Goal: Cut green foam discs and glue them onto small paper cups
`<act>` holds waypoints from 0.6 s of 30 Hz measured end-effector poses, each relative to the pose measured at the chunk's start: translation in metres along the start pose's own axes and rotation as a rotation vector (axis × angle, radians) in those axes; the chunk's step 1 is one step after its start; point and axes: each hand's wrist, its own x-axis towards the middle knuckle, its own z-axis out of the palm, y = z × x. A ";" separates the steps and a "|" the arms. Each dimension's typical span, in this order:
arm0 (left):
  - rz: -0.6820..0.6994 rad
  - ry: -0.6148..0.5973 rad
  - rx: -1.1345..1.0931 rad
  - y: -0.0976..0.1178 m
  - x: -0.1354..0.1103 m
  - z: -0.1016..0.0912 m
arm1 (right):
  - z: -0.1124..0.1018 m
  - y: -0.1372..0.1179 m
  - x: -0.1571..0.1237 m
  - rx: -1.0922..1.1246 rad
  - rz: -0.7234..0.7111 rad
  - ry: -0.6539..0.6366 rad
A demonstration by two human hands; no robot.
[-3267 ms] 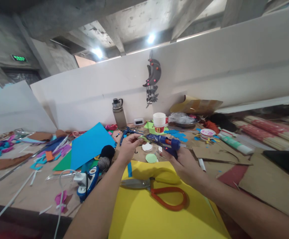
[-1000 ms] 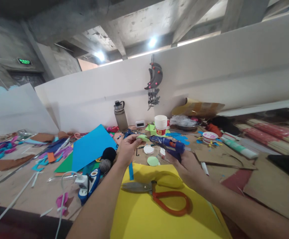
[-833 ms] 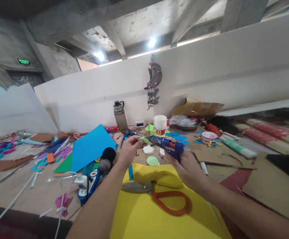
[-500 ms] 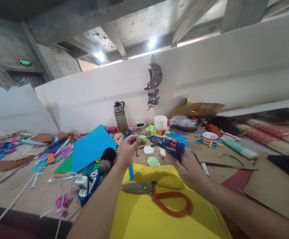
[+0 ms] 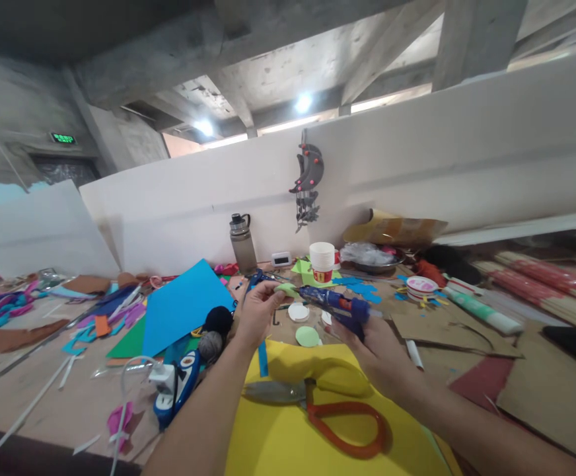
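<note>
My left hand (image 5: 259,309) pinches a small light green paper piece (image 5: 287,289) between thumb and fingers. My right hand (image 5: 370,340) is wrapped round the handle of a blue glue gun (image 5: 335,305), whose nozzle points left and meets or nearly touches the green paper. Below the hands lie a light green paper disc (image 5: 307,336) and a white disc (image 5: 298,312). Nearer to me, scissors with orange handles (image 5: 350,430) rest on yellow sheets (image 5: 273,443). A blue strip (image 5: 263,359) lies at the sheets' far left edge.
A blue power strip (image 5: 179,390) with a white cable stands left of my forearm, beside yarn balls (image 5: 217,322). Blue sheet (image 5: 183,304), water bottle (image 5: 242,244), stacked paper cups (image 5: 322,258) and a metal bowl (image 5: 377,264) stand farther back. Cardboard (image 5: 555,390) lies right.
The whole view has shifted slightly, with the scene sitting lower in the picture. Both hands keep their holds, and the glue gun's nozzle stays by the green paper.
</note>
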 end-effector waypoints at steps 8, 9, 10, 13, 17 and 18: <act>-0.010 -0.055 0.068 -0.006 -0.001 -0.002 | -0.001 -0.001 -0.001 0.019 -0.007 0.003; -0.009 -0.061 0.073 -0.007 0.000 -0.003 | -0.001 -0.001 -0.001 0.023 -0.006 0.001; -0.009 -0.066 0.077 -0.009 0.000 -0.003 | 0.000 0.000 -0.002 0.027 -0.006 -0.002; -0.006 -0.069 0.088 -0.012 0.001 -0.004 | 0.001 0.002 -0.002 0.036 0.000 -0.003; -0.012 -0.065 0.081 -0.011 0.001 -0.003 | 0.003 0.004 -0.002 0.063 -0.001 -0.002; -0.015 -0.061 0.068 -0.009 0.000 -0.002 | 0.003 0.004 -0.002 0.065 0.004 0.002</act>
